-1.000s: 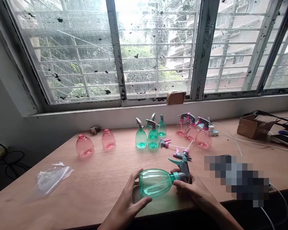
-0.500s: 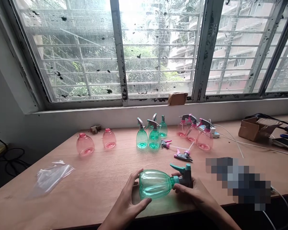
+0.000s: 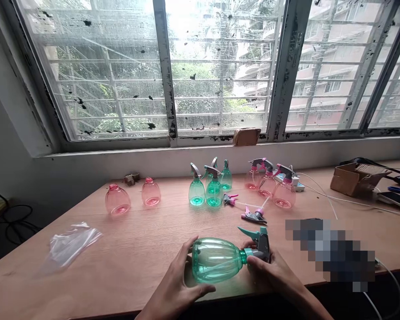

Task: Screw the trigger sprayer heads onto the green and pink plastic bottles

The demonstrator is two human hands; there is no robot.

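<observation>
A clear green spray bottle [image 3: 216, 260] lies sideways in front of me above the table's near edge, its grey and teal trigger head [image 3: 262, 244] pointing right. My left hand [image 3: 182, 280] cups the base, fingers behind it and thumb along the underside. At the neck, my right hand [image 3: 270, 269] pinches the collar with thumb and fingers. Beyond them stand several green spray bottles [image 3: 196, 193] with heads on. Two loose pink and grey spray heads [image 3: 255, 216] with tubes lie beside those. Farther left are two pink bottles [image 3: 118, 201] without heads.
Several pink spray bottles [image 3: 284, 194] with heads stand at the back right, near a white power strip [image 3: 299, 186]. A plastic bag [image 3: 73, 244] lies at left. On the right are a cardboard box [image 3: 351, 181], cables and a pixelated object [image 3: 333, 251].
The bottle has shifted slightly, its base a little lower and its head slightly farther right. My left thumb has slid a little to the right. The other bottles stay in place.
</observation>
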